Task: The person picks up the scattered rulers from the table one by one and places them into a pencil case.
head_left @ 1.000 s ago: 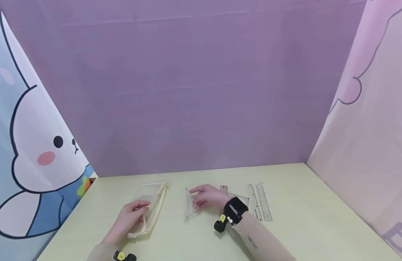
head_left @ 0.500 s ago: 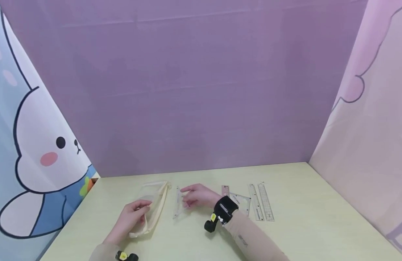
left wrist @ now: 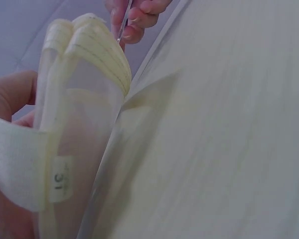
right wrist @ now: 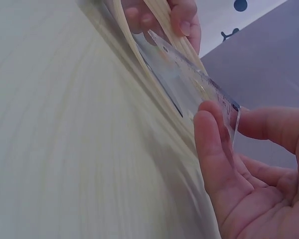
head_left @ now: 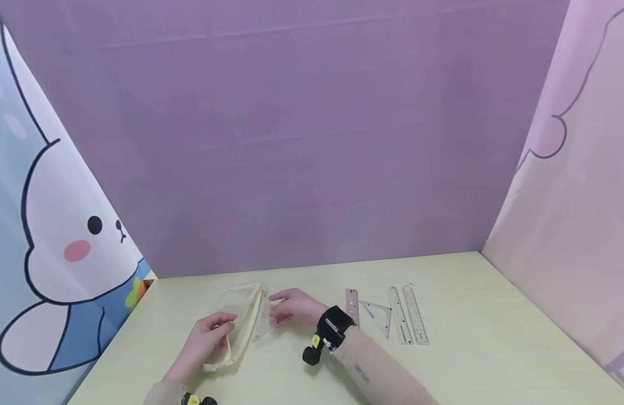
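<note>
The hands [head_left: 206,336] [head_left: 295,307] partly hide the mesh bag [left wrist: 89,89] and clear triangle [right wrist: 202,83].

Pale wood-grain table [head_left: 458,315]
On it, left to right: mesh bag [head_left: 245,329], pinkish ruler [head_left: 351,308], clear set square [head_left: 386,319], two clear rulers [head_left: 400,316].

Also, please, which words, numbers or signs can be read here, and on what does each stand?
"31", sideways, on the tag of the bag; other tag print is blurred.
Held triangle: marks, too blurred.
Rulers, loose triangle: marks, too small.
Right sleeve: print, too small.
Right wall: a cut-off sign, unreadable.
</note>
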Demonstrator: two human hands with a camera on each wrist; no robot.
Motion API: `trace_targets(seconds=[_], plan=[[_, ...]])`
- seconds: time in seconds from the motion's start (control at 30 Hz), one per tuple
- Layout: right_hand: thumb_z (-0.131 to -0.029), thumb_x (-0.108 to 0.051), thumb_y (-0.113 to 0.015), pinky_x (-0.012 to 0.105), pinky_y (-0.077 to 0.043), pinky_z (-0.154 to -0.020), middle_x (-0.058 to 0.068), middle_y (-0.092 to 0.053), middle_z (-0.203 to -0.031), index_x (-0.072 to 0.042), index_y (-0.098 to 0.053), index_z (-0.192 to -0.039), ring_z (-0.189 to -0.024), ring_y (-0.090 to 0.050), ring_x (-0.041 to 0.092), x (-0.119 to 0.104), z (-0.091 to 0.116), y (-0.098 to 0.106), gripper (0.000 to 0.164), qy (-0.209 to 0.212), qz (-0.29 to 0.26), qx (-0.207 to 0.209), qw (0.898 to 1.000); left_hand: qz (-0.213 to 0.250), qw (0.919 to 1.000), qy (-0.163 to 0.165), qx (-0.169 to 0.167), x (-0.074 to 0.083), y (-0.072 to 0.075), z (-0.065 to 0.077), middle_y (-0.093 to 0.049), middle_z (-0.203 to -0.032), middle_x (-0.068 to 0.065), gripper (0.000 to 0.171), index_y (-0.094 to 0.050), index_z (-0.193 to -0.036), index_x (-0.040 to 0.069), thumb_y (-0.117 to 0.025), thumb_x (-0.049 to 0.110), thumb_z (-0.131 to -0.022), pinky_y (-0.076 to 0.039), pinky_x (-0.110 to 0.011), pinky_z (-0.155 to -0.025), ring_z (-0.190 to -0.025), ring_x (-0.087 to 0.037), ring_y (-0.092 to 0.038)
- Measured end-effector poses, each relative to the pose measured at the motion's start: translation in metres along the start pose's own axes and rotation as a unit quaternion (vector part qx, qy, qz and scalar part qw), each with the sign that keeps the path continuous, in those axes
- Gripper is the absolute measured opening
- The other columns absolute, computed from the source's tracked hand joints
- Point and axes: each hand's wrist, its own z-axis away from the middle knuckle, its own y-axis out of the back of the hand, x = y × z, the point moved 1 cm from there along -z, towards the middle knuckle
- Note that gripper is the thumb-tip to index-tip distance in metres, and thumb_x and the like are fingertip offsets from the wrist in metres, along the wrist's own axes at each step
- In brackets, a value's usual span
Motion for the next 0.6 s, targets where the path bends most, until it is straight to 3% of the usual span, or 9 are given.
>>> trace_targets(seconds=[0.33, 0.6], plan=[[-0.084, 0.007, -0.063, 0.037, -0.057, -0.07, 0.026, -0.069, -0.088, 0.011, -0.048, -0.133, -0.069, -0.067, 0.022, -0.008, -0.007, -0.024, 0.052, -0.006, -0.006, 0.022, 1.0, 0.001, 0.9999, 0.005, 0.013, 0.002, -0.001, -0.001, -0.058, -0.076, -0.009, 0.023, -0.067, -0.11, -0.004, -0.064, 0.004, -0.089, -0.046, -0.024, -0.049, -0.052, -0.013, -0.051], [-0.084, 0.006, -0.064, 0.038, -0.058, -0.069, 0.019, -0.068, -0.085, 0.01, -0.051, -0.13, -0.073, -0.069, 0.026, -0.009, -0.014, -0.039, 0.048, -0.008, 0.004, 0.038, 0.999, -0.006, 0.9999, 0.004, 0.013, 0.003, 0.0, 0.0, -0.057, -0.074, -0.01, 0.022, -0.068, -0.109, -0.003, -0.063, 0.004, -0.089, -0.045, -0.024, -0.05, -0.054, -0.014, -0.051]])
